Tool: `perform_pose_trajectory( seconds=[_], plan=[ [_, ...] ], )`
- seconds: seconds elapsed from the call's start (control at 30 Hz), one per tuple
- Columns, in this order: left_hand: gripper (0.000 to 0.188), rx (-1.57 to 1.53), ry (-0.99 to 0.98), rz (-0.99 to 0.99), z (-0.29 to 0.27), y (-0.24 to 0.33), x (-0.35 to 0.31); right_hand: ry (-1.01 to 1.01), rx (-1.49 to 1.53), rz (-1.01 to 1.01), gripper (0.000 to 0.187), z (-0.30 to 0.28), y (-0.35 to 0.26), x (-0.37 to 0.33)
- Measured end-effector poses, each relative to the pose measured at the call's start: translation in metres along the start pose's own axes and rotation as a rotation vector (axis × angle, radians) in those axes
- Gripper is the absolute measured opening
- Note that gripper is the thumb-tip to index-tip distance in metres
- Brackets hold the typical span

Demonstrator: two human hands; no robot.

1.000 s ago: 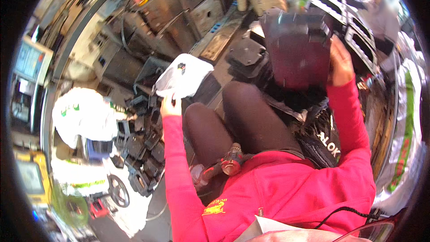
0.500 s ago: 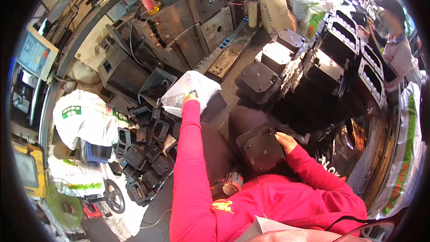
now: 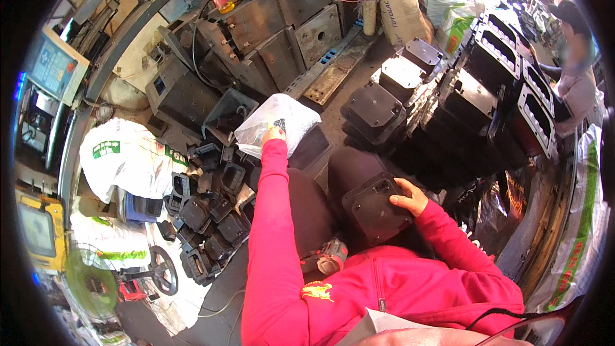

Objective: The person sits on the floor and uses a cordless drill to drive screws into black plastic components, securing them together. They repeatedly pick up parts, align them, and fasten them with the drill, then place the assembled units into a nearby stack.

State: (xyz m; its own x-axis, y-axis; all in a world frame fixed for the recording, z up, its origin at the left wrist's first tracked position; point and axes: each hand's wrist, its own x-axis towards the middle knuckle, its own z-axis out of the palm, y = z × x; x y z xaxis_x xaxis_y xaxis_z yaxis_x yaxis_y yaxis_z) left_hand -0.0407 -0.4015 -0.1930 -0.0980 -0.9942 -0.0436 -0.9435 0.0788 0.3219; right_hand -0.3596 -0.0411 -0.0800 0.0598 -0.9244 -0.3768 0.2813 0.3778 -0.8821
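Observation:
My left hand (image 3: 273,134) reaches forward to a clear plastic bag (image 3: 301,118). Its fingers are curled at the bag's mouth beside some small dark pieces; what they grip is too small to make out. My right hand (image 3: 411,198) is closed on the right edge of a black plastic box-shaped part (image 3: 377,211), thumb over its flat face. This part rests on my right thigh, its plate-like side with small holes facing up. A red and grey power tool (image 3: 331,256) lies in my lap, close to the part.
Stacked black housings (image 3: 375,112) stand ahead on the right, near a co-worker (image 3: 573,70). Many small black parts (image 3: 218,214) are heaped at my left, by a white sack (image 3: 125,160). Heavy metal blocks (image 3: 256,22) stand behind the bag. A green fan (image 3: 93,285) is at lower left.
My right thumb has moved onto the black part's face, and the part is tilted slightly differently. My left hand stays at the bag. The whole view has shifted a little.

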Motion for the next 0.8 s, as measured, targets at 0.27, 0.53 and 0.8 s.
perform_pose_trajectory(
  seconds=[0.27,0.53,0.8],
  plan=[
    [0.027,-0.38,0.691,0.322,-0.064,0.011,-0.026,-0.042,-0.103,-0.104,0.078,0.015,-0.018,-0.009],
    [0.017,-1.254,-0.634,0.245,-0.154,0.106,-0.174,-0.013,-0.169,-0.041,0.077,0.019,-0.019,-0.008],
    [0.021,-1.032,-1.256,0.314,-0.144,0.173,-0.187,-0.02,-0.146,-0.05,0.074,0.026,-0.024,-0.015]
  ],
)
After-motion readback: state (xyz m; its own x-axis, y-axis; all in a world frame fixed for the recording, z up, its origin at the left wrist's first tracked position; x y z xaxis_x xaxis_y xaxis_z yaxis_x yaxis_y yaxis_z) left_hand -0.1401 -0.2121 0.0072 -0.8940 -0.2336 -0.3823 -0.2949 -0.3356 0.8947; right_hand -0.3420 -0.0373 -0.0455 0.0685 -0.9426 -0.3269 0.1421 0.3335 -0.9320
